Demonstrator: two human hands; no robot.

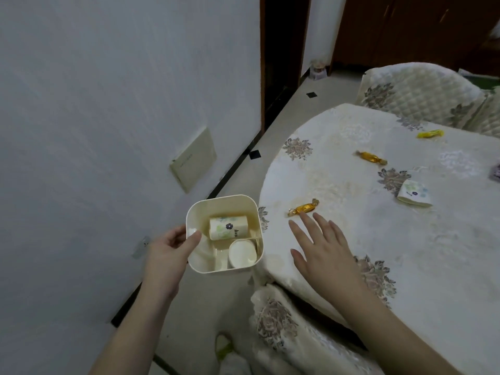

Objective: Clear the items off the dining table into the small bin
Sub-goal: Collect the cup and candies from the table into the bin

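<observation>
My left hand (171, 246) grips the left rim of a small cream bin (254, 212), held just off the table's left edge. Inside lie a floral tissue pack (228, 227) and a white cup (242, 253). My right hand (322, 246) hovers flat and open over the table (405, 253), fingertips just short of a gold-wrapped candy (303, 208). Farther back lie a second gold candy (371, 157), a yellow-wrapped candy (430, 134) and another floral tissue pack (413, 192).
A white wall (108, 104) stands close on the left, with a tiled floor strip between it and the table. Quilted chairs sit at the far end (416, 90) and below the table's near edge (284, 328). A purple item (495, 171) shows at the right border.
</observation>
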